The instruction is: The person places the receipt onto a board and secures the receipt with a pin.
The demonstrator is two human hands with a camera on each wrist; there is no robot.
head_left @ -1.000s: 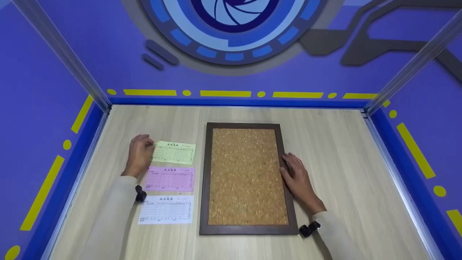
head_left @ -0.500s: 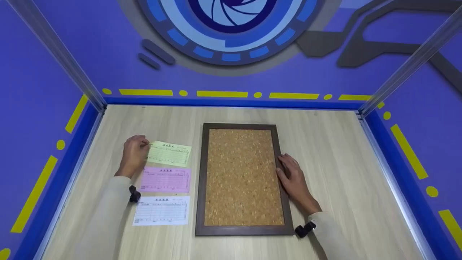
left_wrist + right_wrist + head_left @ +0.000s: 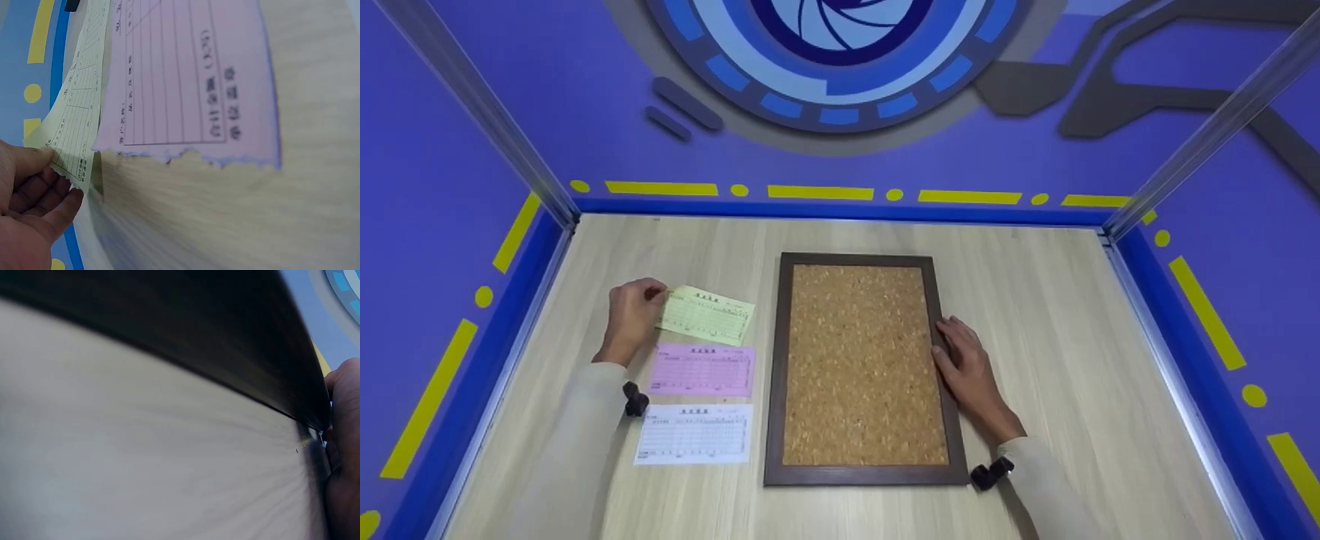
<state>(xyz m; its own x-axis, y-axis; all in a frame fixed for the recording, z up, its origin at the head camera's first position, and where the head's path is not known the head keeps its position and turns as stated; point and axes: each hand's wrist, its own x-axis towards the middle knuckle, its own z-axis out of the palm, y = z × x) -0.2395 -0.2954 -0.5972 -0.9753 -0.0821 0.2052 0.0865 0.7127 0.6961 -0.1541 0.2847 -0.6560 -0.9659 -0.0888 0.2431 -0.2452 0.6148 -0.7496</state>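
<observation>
My left hand (image 3: 631, 319) pinches the left edge of a pale green printed slip (image 3: 709, 315) between thumb and fingers. In the left wrist view that edge of the green slip (image 3: 76, 129) is lifted and bent off the table. Just below it lies a pink slip (image 3: 703, 370), whose torn edge shows close up in the left wrist view. A white slip (image 3: 694, 435) is lowest in the column. To the right lies a cork board (image 3: 862, 367) with a dark brown frame. My right hand (image 3: 973, 379) rests with relaxed fingers against the frame's right side.
The light wood table (image 3: 1050, 300) carries everything and is enclosed by blue panels with yellow marks. Metal posts (image 3: 1200, 157) stand at the back corners. Small black devices (image 3: 994, 474) sit on both wrists.
My left hand has moved slightly left and lifted the green slip's left edge, so the slip now lies more tilted. My right hand has stayed at the frame. The view has shifted a little.
</observation>
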